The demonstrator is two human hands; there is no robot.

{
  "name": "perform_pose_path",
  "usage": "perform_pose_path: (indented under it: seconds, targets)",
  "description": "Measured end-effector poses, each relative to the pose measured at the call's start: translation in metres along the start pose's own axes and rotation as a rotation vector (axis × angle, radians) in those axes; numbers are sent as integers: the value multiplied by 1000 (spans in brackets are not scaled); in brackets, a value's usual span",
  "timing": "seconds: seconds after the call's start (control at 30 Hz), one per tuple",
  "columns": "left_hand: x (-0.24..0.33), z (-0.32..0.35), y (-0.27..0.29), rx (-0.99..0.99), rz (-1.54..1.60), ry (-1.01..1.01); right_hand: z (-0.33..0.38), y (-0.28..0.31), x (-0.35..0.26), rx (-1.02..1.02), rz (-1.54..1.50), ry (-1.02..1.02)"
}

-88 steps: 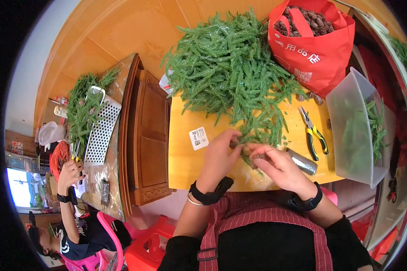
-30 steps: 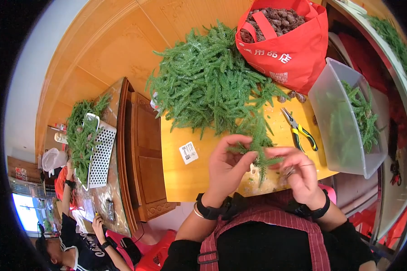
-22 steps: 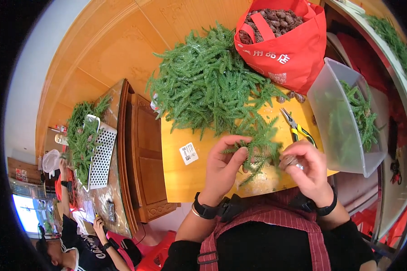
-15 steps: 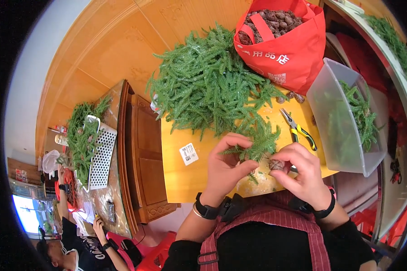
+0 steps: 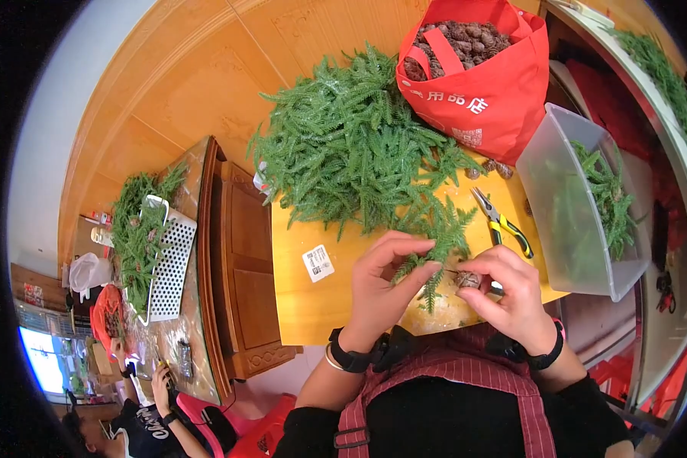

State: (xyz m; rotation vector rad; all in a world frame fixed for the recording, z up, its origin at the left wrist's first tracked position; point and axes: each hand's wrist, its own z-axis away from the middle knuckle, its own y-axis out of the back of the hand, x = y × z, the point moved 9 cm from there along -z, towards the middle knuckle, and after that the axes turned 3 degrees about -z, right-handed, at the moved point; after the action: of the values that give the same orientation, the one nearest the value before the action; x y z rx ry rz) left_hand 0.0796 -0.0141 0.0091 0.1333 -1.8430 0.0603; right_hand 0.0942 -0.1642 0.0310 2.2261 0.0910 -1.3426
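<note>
My left hand (image 5: 389, 278) pinches a green artificial pine sprig (image 5: 444, 237) between thumb and fingers, over the near part of the yellow table (image 5: 301, 305). Close beside it, my right hand (image 5: 511, 294) grips a small brown pine cone (image 5: 467, 280) between thumb and forefinger. A thin dark wire or stem seems to run from the cone toward my left fingertips; whether it joins the sprig I cannot tell. Beyond both hands lies a big heap of green pine sprigs (image 5: 351, 145). Pliers (image 5: 504, 223) with yellow and black handles rest past my right hand.
A red bag (image 5: 488, 99) full of pine cones stands at the back right. Right of the table is a clear plastic bin (image 5: 572, 221) holding sprigs. A white label (image 5: 317, 262) lies left. At another table, a person (image 5: 149, 420) works near a white perforated basket (image 5: 177, 263).
The sprig in my left hand has turned, its tip now pointing more toward me. The pine cone stays in my right hand. The co-worker's arm has drawn back.
</note>
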Motion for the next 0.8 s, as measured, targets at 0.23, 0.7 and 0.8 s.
perform_pose_path:
  seconds: [0.23,0.7,0.8]
  targets:
    - [-1,1,-1,16,61,17,-4,-1,3,19,4,-50]
    - [-4,1,-6,-7,78,37,-8,0,4,53,-7,-61]
    - [-3,-1,-8,-24,85,20,-8,0,6,58,-40,-91]
